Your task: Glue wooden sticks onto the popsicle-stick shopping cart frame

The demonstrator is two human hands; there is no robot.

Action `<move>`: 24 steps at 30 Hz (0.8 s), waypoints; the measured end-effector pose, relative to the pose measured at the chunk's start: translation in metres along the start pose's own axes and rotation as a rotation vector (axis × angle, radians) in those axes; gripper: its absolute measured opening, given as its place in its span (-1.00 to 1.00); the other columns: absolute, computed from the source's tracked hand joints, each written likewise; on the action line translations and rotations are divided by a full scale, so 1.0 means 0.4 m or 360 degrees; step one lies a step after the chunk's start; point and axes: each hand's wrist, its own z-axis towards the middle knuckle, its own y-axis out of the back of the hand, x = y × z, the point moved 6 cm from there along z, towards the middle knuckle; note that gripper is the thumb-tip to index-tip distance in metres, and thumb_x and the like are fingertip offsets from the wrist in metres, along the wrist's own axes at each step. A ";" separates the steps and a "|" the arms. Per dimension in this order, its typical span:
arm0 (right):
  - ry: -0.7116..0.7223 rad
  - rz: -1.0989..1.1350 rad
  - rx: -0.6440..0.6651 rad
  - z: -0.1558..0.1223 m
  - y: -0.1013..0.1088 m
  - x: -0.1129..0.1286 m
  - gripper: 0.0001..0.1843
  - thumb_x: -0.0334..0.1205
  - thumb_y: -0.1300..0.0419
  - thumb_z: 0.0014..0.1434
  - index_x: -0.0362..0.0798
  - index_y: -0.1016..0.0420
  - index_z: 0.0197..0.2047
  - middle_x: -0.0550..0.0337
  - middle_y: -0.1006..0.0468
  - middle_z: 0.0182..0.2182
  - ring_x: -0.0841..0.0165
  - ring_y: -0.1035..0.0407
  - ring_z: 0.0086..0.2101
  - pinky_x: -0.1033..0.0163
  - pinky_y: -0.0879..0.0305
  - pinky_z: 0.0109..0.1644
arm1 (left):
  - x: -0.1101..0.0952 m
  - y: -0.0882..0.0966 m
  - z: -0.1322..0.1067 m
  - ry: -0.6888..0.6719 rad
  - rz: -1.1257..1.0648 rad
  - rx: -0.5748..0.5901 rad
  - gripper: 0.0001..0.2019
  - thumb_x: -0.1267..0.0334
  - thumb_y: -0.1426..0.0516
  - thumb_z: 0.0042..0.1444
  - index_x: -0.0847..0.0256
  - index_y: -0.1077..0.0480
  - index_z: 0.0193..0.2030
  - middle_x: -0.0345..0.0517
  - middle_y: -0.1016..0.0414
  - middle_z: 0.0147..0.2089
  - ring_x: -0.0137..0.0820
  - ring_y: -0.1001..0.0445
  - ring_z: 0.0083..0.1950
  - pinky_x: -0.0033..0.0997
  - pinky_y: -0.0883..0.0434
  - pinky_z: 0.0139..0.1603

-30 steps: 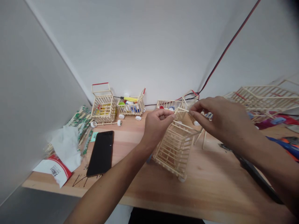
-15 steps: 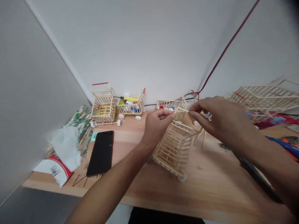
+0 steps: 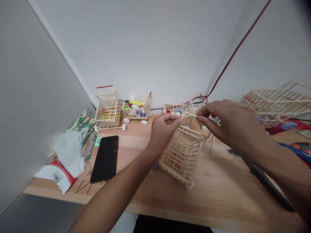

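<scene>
A miniature shopping cart [image 3: 179,152] built of thin wooden sticks stands tilted on the table, with a white wheel [image 3: 189,185] at its near corner. Above its far end my left hand [image 3: 165,127] is closed, thumb and forefinger pinching one end of a short joined piece of wooden stick [image 3: 190,114]. My right hand [image 3: 223,121] pinches the other end of that stick between thumb and fingertips. Whether the stick touches the cart's frame cannot be made out. Part of the cart's left side lies behind my left hand and wrist.
Finished stick carts [image 3: 108,113] line the wall, one holding coloured caps and a yellow-handled tool [image 3: 136,103]. A black phone [image 3: 105,158], tissue [image 3: 70,149] and wrapped sticks [image 3: 84,124] lie left. At right are more stick frames [image 3: 279,100] and a long black tool [image 3: 267,186] under my forearm.
Both hands keep the same pinch on the stick. The right hand has shifted very slightly to the right; the cart looks unmoved.
</scene>
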 end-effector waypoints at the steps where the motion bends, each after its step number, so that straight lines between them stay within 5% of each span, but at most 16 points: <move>1: 0.0004 -0.0001 0.0008 0.001 0.000 0.001 -0.87 -0.31 -0.18 0.18 0.04 -0.40 -0.40 0.14 -0.56 -0.46 0.19 -0.37 -0.38 0.14 -0.16 -0.33 | 0.001 0.000 0.000 -0.0007 0.0001 0.0002 -0.87 0.28 -0.29 -0.04 0.30 -0.53 -0.37 -0.17 -0.52 -0.46 -0.49 -0.41 -0.42 -0.49 -0.31 -0.34; 9: 0.0005 -0.0020 0.0044 0.001 0.002 0.001 -0.88 -0.30 -0.19 0.19 0.04 -0.40 -0.40 0.13 -0.57 -0.44 0.18 -0.38 -0.36 0.12 -0.18 -0.31 | -0.010 -0.001 -0.006 -0.0055 -0.0001 0.0013 -0.90 0.27 -0.26 0.01 0.28 -0.53 -0.39 -0.20 -0.49 -0.47 -0.48 -0.41 -0.39 -0.48 -0.33 -0.29; 15: 0.0020 -0.0038 0.0027 -0.004 0.004 0.002 -0.88 -0.31 -0.20 0.19 0.01 -0.42 -0.40 0.14 -0.57 -0.45 0.19 -0.37 -0.38 0.12 -0.19 -0.30 | -0.014 -0.002 -0.011 -0.0066 -0.0062 0.0056 -0.83 0.24 -0.17 0.11 0.25 -0.54 -0.39 -0.31 -0.26 -0.63 -0.46 -0.39 -0.40 -0.45 -0.35 -0.24; 24: 0.0023 -0.0026 0.0042 0.002 0.002 0.000 -0.90 -0.32 -0.21 0.17 0.00 -0.45 -0.40 0.15 -0.57 -0.46 0.21 -0.37 -0.39 0.14 -0.18 -0.31 | -0.014 -0.002 -0.011 -0.0089 0.0023 0.0038 -0.84 0.21 -0.25 0.03 0.29 -0.55 -0.40 -0.16 -0.52 -0.40 -0.46 -0.41 -0.37 -0.47 -0.31 -0.29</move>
